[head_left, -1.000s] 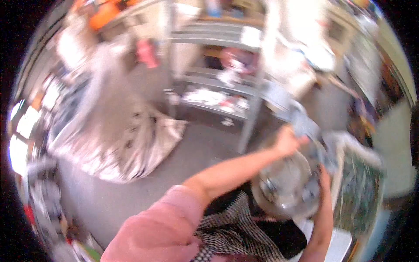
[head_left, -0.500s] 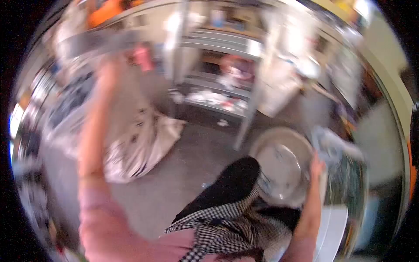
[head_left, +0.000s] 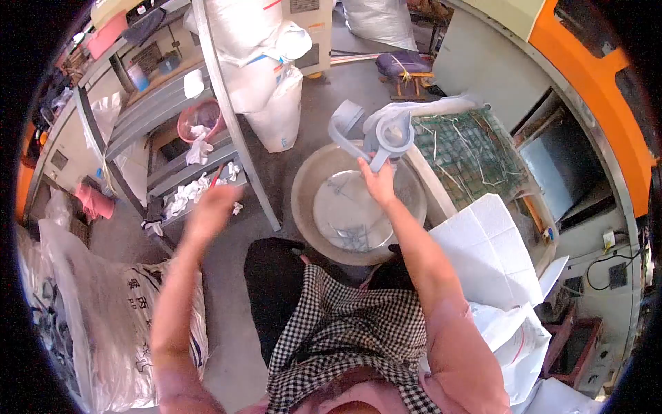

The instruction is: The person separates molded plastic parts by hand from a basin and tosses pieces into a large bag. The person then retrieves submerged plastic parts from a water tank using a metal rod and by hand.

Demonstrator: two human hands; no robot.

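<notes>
My right hand is closed on a grey-blue plastic part with a round ring and a short handle-like tab. Another grey-blue piece with a curved arm sits just left of it; whether the two are joined I cannot tell. Both are over the far right rim of a wide round basin, which stands between my knees with a few thin grey scraps inside. My left hand is raised to the left of the basin, in front of the metal rack. Motion blurs its fingers.
A grey metal rack holds crumpled white scraps and a pink basket. White sacks stand behind. A clear plastic bag of dark pieces lies at left. Green netting and white cardboard are at right.
The view has swung right. My left hand has left the grey piece near the big bag and come towards the rack. My right hand now lifts the ringed part over the basin rim.
</notes>
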